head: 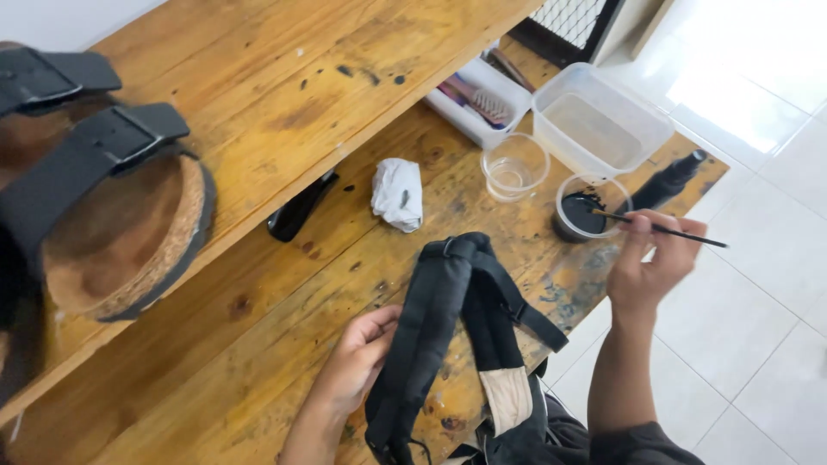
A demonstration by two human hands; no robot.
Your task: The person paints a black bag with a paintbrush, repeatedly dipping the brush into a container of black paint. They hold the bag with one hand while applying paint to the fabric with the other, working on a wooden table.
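Head view, bench log.

A: Containers first. Your clear tub (pixel 600 122) sits at the far right end of the bench (pixel 258 344), rectangular and lidless. Touching its left side is a white tray (pixel 479 102) with a pink-bristled brush (pixel 484 101) in it. In front stand two round cups: a clear cup (pixel 514 165) and, just to its right, a paint cup (pixel 589 207) holding black liquid. I can read no labels on any of them.

B: Other items?

A: A crumpled white rag (pixel 397 195) lies left of the clear cup. A black bottle (pixel 669 180) lies tilted at the bench's right edge. Under the shelf (pixel 258 95) edge is a glossy black object (pixel 297 209); I cannot tell what it is. On the shelf at far left rests a sandal (pixel 103 215), cork sole, black straps.

B: Your hands?

A: Your right hand (pixel 648 258) is pinched narrow on a thin paintbrush (pixel 659 228), its tip in the paint cup. Your left hand (pixel 360 353) is half open, fingers curled against the left side of the black strap (pixel 448 327). That strap lies on the bench's near edge, between your hands, with a tan patch at its lower end.
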